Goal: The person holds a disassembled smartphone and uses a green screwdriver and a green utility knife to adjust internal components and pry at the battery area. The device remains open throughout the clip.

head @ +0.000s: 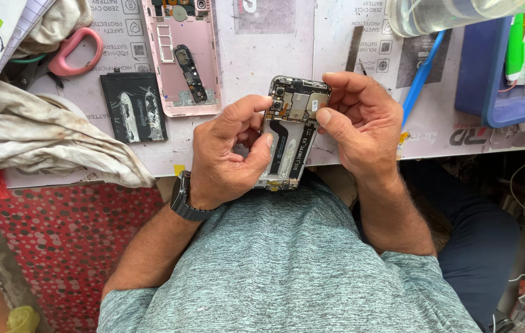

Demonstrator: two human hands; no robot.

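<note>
While both hands (293,139) grip it, opened phone (291,132) lies between them.

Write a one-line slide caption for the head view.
Both hands, left hand and right hand, hold an opened phone above a workbench, beside a black battery and pink phone shell.

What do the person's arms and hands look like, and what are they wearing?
Both forearms are bare and hairy below short grey-green heathered sleeves. The left hand has a dark link-band wristwatch at its wrist. The right hand wears nothing; no gloves.
</note>
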